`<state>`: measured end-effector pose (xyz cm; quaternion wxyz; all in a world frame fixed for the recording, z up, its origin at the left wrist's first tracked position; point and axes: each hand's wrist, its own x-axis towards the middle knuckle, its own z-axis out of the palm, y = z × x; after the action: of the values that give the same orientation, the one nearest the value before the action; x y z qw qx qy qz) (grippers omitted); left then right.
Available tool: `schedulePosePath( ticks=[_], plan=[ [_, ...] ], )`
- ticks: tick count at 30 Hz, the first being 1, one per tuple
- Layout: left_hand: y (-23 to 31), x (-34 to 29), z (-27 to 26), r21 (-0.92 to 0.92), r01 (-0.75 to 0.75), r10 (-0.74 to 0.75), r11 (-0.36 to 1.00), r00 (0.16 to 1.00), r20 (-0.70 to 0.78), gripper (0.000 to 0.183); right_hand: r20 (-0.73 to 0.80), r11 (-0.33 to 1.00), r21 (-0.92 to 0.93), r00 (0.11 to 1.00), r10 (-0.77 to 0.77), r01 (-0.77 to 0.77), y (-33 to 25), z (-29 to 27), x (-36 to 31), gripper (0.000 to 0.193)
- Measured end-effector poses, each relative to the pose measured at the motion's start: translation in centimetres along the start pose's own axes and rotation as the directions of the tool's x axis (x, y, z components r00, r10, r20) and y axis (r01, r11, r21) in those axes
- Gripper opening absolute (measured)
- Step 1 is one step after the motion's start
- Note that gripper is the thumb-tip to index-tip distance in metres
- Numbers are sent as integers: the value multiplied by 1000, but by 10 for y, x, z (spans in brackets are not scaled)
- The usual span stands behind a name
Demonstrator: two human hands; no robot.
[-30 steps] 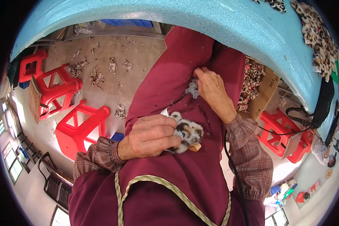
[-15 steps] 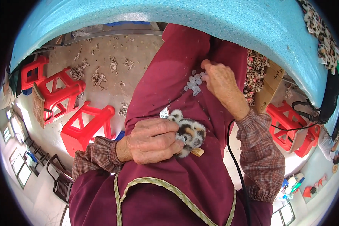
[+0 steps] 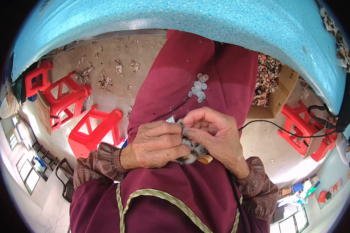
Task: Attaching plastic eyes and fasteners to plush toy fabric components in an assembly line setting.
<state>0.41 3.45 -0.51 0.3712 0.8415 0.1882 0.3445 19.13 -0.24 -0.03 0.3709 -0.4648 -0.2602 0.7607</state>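
Observation:
In my lap lies a small spotted plush piece (image 3: 198, 150), white and black fur, mostly covered by both hands. My left hand (image 3: 156, 145) is closed around its left side. Between the thumb and fingertips of my right hand (image 3: 219, 136) is a small translucent plastic disc (image 3: 185, 131), held against the plush near the left fingertips. A white label (image 3: 170, 119) sticks up beside the left knuckles, and a tan tag (image 3: 204, 159) pokes out below. Farther up the dark red apron (image 3: 163, 91) several similar translucent discs (image 3: 198, 88) lie in a loose heap.
A blue speckled table edge (image 3: 175, 19) curves across the front. To the right stands a cardboard box (image 3: 286, 83) of small plush pieces (image 3: 265, 79). Red stools (image 3: 95, 132) stand on both sides. Fabric scraps (image 3: 105, 81) litter the floor; a black cable (image 3: 272, 123) runs at right.
My right hand has come back from the disc heap to the plush, now with a disc in its fingers. My left hand has kept its grip on the plush.

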Motion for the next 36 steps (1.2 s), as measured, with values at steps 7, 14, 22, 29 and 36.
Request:
schedulePosePath(
  ticks=[7, 14, 22, 29, 36],
  plan=[
    [3, -7, 7, -12, 30, -31, 999, 999, -14, 24, 0, 999, 9, 999, 50, -50, 20, -5, -6, 19],
    [1, -10, 4, -186, 234, -230, 954, 972, 44, 14, -73, 999, -14, 997, 28, -29, 21, -4, -11, 21],
    [-3, -3, 7, -234, 349, -347, 908, 937, 48, 14, -100, 1000, 15, 995, 3, -1, 18, -7, -12, 18],
    [-4, -24, 19, -378, 646, -670, 663, 737, 85, 12, -158, 938, -333, 975, -157, 97, 35, -3, -14, 11],
    [-6, -16, 37, -582, 642, -761, 499, 646, 60, 12, -221, 923, -338, 938, -266, 182, 49, -14, -6, 14]
  ],
)
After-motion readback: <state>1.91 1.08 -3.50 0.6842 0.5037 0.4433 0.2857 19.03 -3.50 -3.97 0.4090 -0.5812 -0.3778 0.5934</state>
